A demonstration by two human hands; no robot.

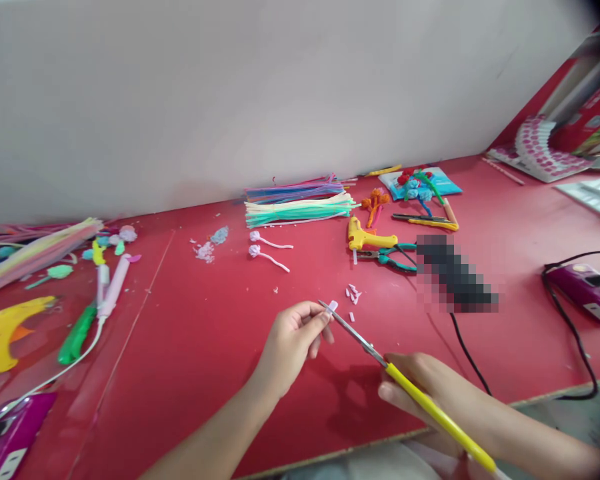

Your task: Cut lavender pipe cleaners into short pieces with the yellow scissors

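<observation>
Surface: red table, white wall behind.
Left hand: fingertips pinch a small pink piece above the table.
Right hand: wrapped around yellow scissors, tips at the piece.

red table, yellow-handled scissors, pink scraps

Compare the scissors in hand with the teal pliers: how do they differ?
The scissors have a yellow handle; the pliers have teal ones. The scissors are held in the right hand, blades reaching the pale piece pinched by the left hand; the pliers lie untouched beside the glue gun. Both are metal-tipped hand tools.
</observation>
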